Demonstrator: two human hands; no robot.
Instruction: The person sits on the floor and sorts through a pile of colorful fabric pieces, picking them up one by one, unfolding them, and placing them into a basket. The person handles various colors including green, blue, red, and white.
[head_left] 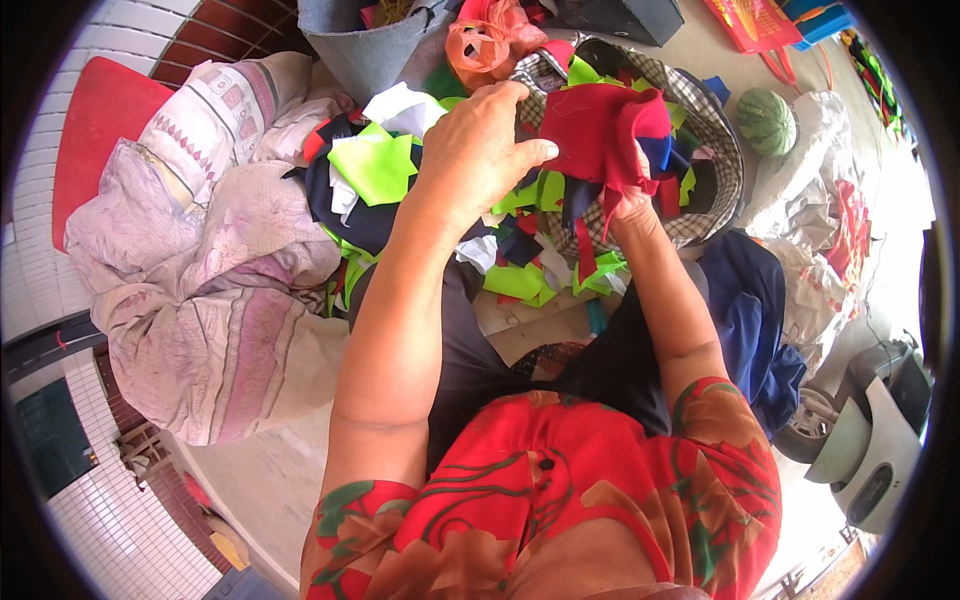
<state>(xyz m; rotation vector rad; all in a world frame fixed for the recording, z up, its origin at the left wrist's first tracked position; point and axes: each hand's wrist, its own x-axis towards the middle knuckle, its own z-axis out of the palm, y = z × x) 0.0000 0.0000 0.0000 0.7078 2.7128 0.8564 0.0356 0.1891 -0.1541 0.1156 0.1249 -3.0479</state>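
Note:
My right hand (630,204) grips a dark red fabric scrap (587,132), its fingers partly hidden behind the cloth. Strips of red and dark blue cloth hang just below it. To the left of the scrap, my left hand (470,150) is raised with thumb and fingers apart, holding nothing. Below and behind the red piece, a round container with a checked cloth rim (734,165) holds mixed scraps. Lime green scraps (372,165) lie on a dark cloth heap left of my left wrist, with a white scrap (405,108) beside them.
Pale patterned cloth sacks (230,225) bulge on the left by a red panel (105,140). A grey bucket (370,50) and an orange plastic bag (488,45) stand at the far side. On the right are a watermelon (766,122), a white plastic sack (790,200) and a wheeled vehicle (870,430).

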